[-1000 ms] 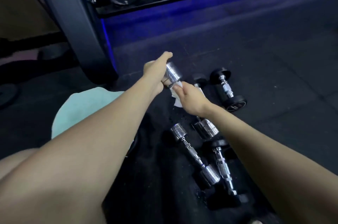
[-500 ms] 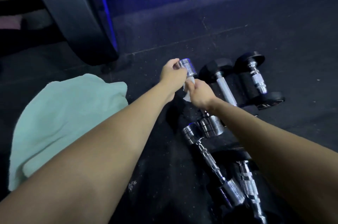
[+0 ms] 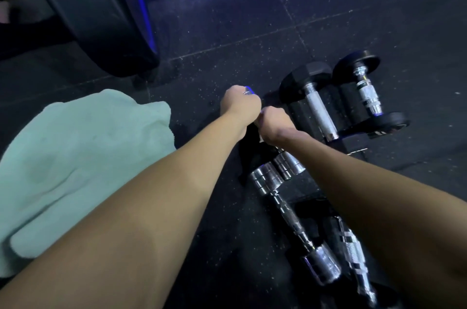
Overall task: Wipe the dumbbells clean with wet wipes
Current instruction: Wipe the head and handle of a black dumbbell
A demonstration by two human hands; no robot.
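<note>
Both hands are extended forward over the dark speckled floor (image 3: 252, 18) and meet knuckle to knuckle. The left hand (image 3: 238, 104) is curled round the far head of a chrome dumbbell (image 3: 288, 164); only a sliver of that chrome end shows above the knuckles. The right hand (image 3: 274, 126) is closed round the handle just behind it; a small white edge of wet wipe (image 3: 261, 140) shows under the wrist, though how much of the wipe is in the fist cannot be told. The near head of the held dumbbell emerges below the right wrist, and whether it touches the floor cannot be told. A second chrome dumbbell (image 3: 290, 217) lies on the floor just beside it, running toward the lower edge of view. A third bar with a knurled chrome handle (image 3: 351, 253) lies alongside that one, partly covered by the right forearm. Beyond the hands, to the right, a black hex dumbbell (image 3: 317, 106) and a black round-headed dumbbell (image 3: 366, 91) lie side by side on the floor. A pale green towel (image 3: 75, 152) lies crumpled on the floor to the left, partly under the left forearm. A dark curved machine frame (image 3: 96, 10) with a blue-lit edge stands at upper left
</note>
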